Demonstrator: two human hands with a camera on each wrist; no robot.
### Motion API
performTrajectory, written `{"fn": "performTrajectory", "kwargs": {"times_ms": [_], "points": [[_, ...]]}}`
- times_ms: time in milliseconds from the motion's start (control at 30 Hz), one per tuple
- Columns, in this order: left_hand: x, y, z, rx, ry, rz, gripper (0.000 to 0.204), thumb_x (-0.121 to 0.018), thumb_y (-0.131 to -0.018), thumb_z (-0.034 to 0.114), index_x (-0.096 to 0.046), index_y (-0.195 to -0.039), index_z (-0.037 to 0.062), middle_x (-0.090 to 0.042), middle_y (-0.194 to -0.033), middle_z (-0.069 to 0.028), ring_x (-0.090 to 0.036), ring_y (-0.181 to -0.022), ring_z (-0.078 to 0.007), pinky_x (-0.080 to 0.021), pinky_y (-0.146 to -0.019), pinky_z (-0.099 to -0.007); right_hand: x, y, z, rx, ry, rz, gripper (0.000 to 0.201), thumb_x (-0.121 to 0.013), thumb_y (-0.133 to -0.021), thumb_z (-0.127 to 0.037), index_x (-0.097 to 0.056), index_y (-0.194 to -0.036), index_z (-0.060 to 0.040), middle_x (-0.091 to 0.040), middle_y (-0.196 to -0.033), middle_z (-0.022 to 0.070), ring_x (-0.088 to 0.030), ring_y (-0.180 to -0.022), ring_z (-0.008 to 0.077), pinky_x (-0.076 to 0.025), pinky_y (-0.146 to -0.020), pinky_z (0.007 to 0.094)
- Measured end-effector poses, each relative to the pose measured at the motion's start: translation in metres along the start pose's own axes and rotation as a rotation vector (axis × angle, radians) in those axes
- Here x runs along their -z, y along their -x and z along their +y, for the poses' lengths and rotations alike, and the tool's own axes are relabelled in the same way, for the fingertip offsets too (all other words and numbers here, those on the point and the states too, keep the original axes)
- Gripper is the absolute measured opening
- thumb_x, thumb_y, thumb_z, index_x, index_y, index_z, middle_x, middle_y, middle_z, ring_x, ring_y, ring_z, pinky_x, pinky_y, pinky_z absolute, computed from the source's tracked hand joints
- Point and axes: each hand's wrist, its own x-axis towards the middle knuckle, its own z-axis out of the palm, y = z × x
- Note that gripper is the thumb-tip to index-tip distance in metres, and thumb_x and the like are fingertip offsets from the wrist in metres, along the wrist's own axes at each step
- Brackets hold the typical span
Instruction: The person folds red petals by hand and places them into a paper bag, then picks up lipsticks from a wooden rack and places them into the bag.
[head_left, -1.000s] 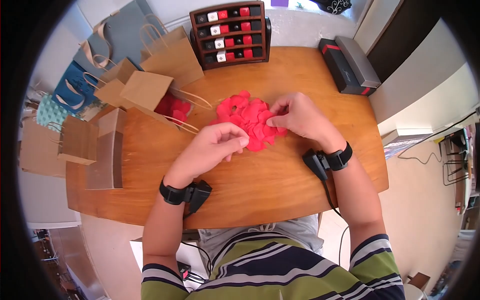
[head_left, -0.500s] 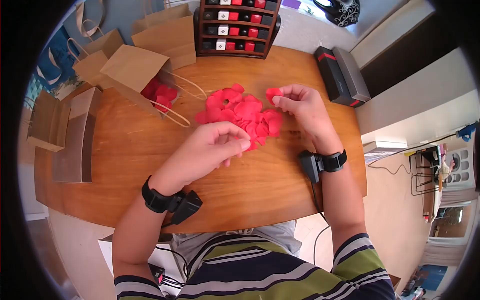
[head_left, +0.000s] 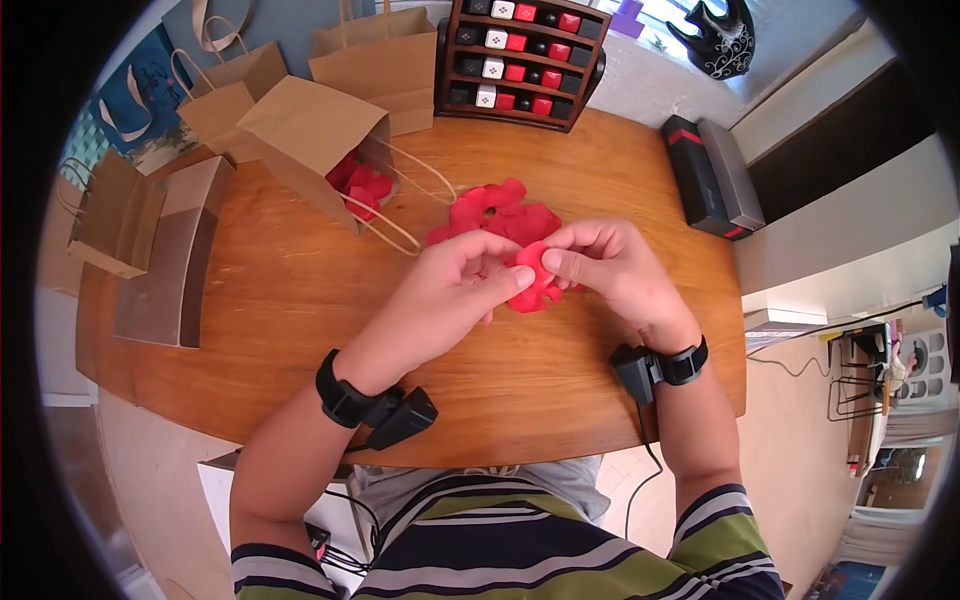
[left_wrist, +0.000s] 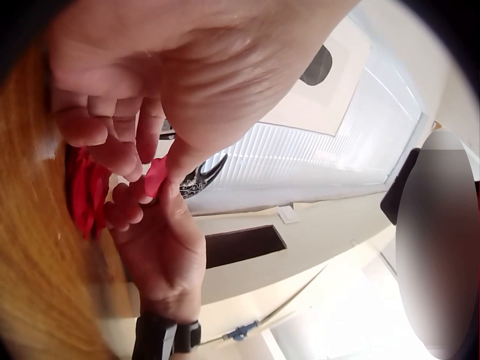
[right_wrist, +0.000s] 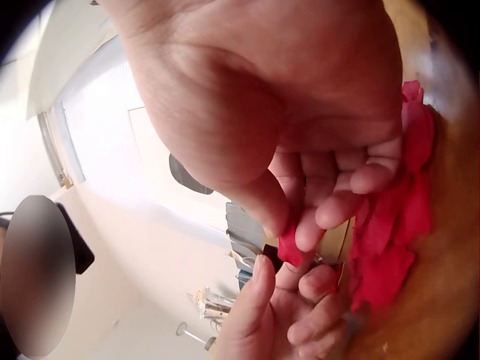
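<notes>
Right in front of the body, my two hands meet over a heap of red artificial petals (head_left: 505,215). The right hand (head_left: 620,270) pinches a red petal (right_wrist: 289,246) between thumb and index finger. My left hand (head_left: 450,290) has its thumb on red petal material (left_wrist: 155,177) with fingers curled behind it, close beside the right fingertips. How many petals the left fingers hold is hidden. To the left of the heap, a brown paper bag (head_left: 300,130) lies on its side, its mouth toward the heap and more red petals (head_left: 362,187) inside.
Other paper bags (head_left: 120,215) and a brown box (head_left: 175,255) stand on the left of the wooden table (head_left: 300,380). A dark rack of cubes (head_left: 525,60) stands at the back. Long dark boxes (head_left: 705,180) lie at the back right. Each wrist wears a strapped camera.
My right hand picked a petal from the heap's right side, lifted it away to the right, then brought it back to the left fingertips. The left hand stayed near the heap's front.
</notes>
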Motion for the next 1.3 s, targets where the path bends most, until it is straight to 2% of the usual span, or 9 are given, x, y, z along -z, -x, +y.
{"fn": "performTrajectory", "kwargs": {"times_ms": [233,333,433,533,667,867,1067,1200,1300], "points": [[-0.001,-0.001,-0.007,0.037,0.041,0.023,0.018,-0.065,-0.105,0.023,-0.068,-0.107,0.0050,-0.066,-0.088,0.0033,-0.054,-0.068,-0.0027,-0.041,-0.059,-0.0190,0.000,0.000,0.000,-0.002,0.041,0.060,0.015,-0.072,-0.100,-0.015,-0.076,-0.102,-0.0002,-0.073,-0.088,0.0006,-0.061,-0.075,0.0066,-0.050,-0.068,0.0241],[0.000,-0.001,-0.005,0.055,0.048,0.029,0.016,-0.065,-0.104,0.021,-0.067,-0.104,0.0052,-0.066,-0.088,0.0032,-0.054,-0.068,-0.0027,-0.041,-0.059,-0.0190,0.005,-0.002,0.002,-0.047,0.036,0.258,0.016,-0.072,-0.100,-0.015,-0.076,-0.101,0.0004,-0.074,-0.087,0.0013,-0.062,-0.075,0.0065,-0.051,-0.067,0.0245],[0.000,-0.001,-0.004,0.068,0.040,0.035,0.016,-0.066,-0.104,0.021,-0.068,-0.102,0.0053,-0.066,-0.086,0.0029,-0.054,-0.067,-0.0029,-0.041,-0.058,-0.0194,0.012,-0.010,0.012,0.070,0.144,0.396,0.018,-0.071,-0.101,-0.015,-0.076,-0.101,0.0025,-0.074,-0.087,0.0026,-0.062,-0.074,0.0065,-0.051,-0.065,0.0255],[0.000,0.000,-0.006,0.066,0.040,0.026,0.017,-0.067,-0.103,0.022,-0.068,-0.102,0.0050,-0.066,-0.085,0.0025,-0.055,-0.066,-0.0032,-0.041,-0.057,-0.0202,0.022,-0.017,0.028,0.141,0.270,0.409,0.023,-0.072,-0.100,-0.018,-0.076,-0.103,0.0046,-0.074,-0.085,0.0043,-0.063,-0.074,0.0070,-0.052,-0.065,0.0266],[0.004,-0.003,-0.007,0.067,0.039,0.026,0.020,-0.068,-0.102,0.025,-0.069,-0.102,0.0046,-0.068,-0.086,0.0019,-0.058,-0.067,-0.0040,-0.044,-0.057,-0.0211,0.015,-0.022,0.018,-0.028,0.415,0.403,0.032,-0.076,-0.096,-0.025,-0.077,-0.104,0.0053,-0.073,-0.079,0.0078,-0.065,-0.071,0.0112,-0.052,-0.062,0.0290],[0.005,-0.004,-0.011,0.056,0.048,0.035,0.023,-0.068,-0.103,0.027,-0.069,-0.105,0.0044,-0.069,-0.089,0.0010,-0.061,-0.069,-0.0055,-0.047,-0.059,-0.0215,0.003,-0.031,0.005,0.032,0.708,0.305,0.029,-0.082,-0.090,-0.021,-0.077,-0.100,0.0057,-0.073,-0.079,0.0089,-0.066,-0.071,0.0114,-0.051,-0.061,0.0292],[0.008,-0.006,-0.017,0.033,0.054,0.023,0.023,-0.067,-0.103,0.027,-0.069,-0.107,0.0045,-0.069,-0.091,0.0000,-0.061,-0.072,-0.0060,-0.049,-0.060,-0.0223,0.015,-0.018,0.003,0.063,0.371,0.388,0.021,-0.080,-0.092,-0.017,-0.077,-0.098,0.0029,-0.075,-0.087,0.0055,-0.065,-0.074,0.0106,-0.053,-0.068,0.0282],[0.006,-0.007,-0.015,0.063,0.042,0.036,0.022,-0.065,-0.104,0.026,-0.069,-0.107,0.0042,-0.070,-0.093,-0.0003,-0.061,-0.072,-0.0062,-0.049,-0.060,-0.0228,0.012,0.001,-0.011,0.092,-0.090,0.315,0.018,-0.075,-0.099,-0.018,-0.075,-0.103,-0.0006,-0.074,-0.092,0.0019,-0.062,-0.077,0.0067,-0.049,-0.072,0.0233],[0.005,-0.005,-0.011,0.074,0.039,0.038,0.023,-0.063,-0.105,0.026,-0.069,-0.108,0.0035,-0.070,-0.095,-0.0004,-0.061,-0.073,-0.0062,-0.049,-0.060,-0.0225,0.008,0.008,-0.001,0.005,-0.156,0.191,0.016,-0.074,-0.099,-0.018,-0.076,-0.101,-0.0017,-0.074,-0.089,0.0011,-0.061,-0.076,0.0059,-0.047,-0.068,0.0224]]}}
